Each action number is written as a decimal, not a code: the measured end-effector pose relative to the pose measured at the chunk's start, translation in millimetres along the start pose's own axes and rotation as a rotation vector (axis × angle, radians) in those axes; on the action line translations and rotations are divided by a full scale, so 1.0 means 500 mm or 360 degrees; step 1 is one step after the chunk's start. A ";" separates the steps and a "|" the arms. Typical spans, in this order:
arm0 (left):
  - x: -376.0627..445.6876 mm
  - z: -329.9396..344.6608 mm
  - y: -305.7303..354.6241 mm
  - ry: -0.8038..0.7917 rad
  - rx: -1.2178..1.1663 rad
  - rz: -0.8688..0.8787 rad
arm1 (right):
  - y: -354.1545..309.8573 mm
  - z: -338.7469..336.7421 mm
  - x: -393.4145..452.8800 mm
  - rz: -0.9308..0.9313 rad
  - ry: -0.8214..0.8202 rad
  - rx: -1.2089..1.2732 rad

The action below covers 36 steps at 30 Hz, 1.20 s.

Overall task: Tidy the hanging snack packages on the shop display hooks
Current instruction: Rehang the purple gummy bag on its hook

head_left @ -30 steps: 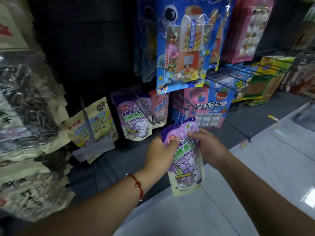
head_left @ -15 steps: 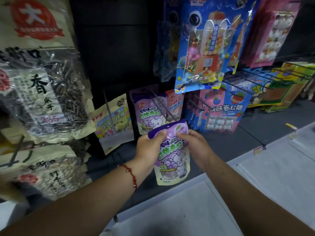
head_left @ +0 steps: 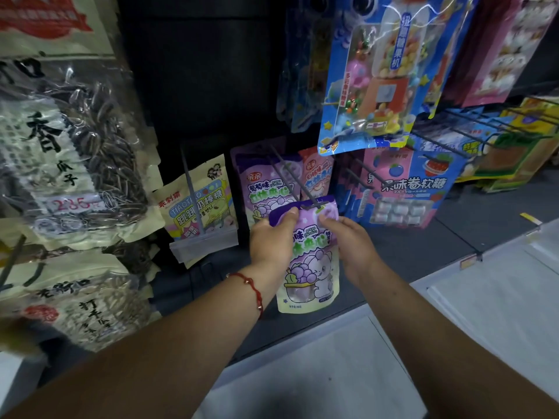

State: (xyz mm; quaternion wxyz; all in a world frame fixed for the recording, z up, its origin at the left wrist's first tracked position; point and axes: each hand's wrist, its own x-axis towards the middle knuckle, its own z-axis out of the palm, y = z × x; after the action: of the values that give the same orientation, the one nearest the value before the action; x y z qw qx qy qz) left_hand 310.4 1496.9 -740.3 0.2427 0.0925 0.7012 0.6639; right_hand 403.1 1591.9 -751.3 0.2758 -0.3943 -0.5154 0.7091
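Both hands pinching top corners of glossy purple grape-candy pouch with cartoon bunny (head_left: 307, 252): left hand (head_left: 272, 241) thumb on left corner, right hand (head_left: 352, 241) on right corner, pouch top right at tip of dark double-prong metal display hook (head_left: 298, 184), hang hole apparently meeting the crossbar end. Best to keep header flat and taut between both pinches, line hole up square with prong tip, then push straight back along prongs toward matching purple pouch already hanging behind (head_left: 266, 182). Avoid tilting or bunching header, likely to snag on crossbar; worth keeping clear of red-orange pouch (head_left: 317, 173) beside it.
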 end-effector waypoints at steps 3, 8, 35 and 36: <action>0.013 0.009 -0.003 0.0065 -0.0052 0.0003 | 0.001 0.024 0.007 -0.0138 0.0102 -0.0129; 0.036 0.025 0.008 0.0173 -0.0084 0.0018 | 0.007 0.062 0.042 -0.0288 0.0208 -0.0285; -0.025 -0.192 -0.099 -0.0503 0.2167 0.0578 | 0.017 -0.002 -0.044 -0.0243 -0.0011 -0.1864; -0.030 -0.215 -0.106 -0.0496 0.2283 0.0673 | 0.013 -0.003 -0.057 -0.0205 0.0034 -0.1919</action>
State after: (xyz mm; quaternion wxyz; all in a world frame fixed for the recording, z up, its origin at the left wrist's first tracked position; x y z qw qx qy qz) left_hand 283.8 1389.3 -788.8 0.0870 0.4523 0.8858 0.0575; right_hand 419.8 1568.0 -749.8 0.0514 -0.4561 -0.8464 0.2700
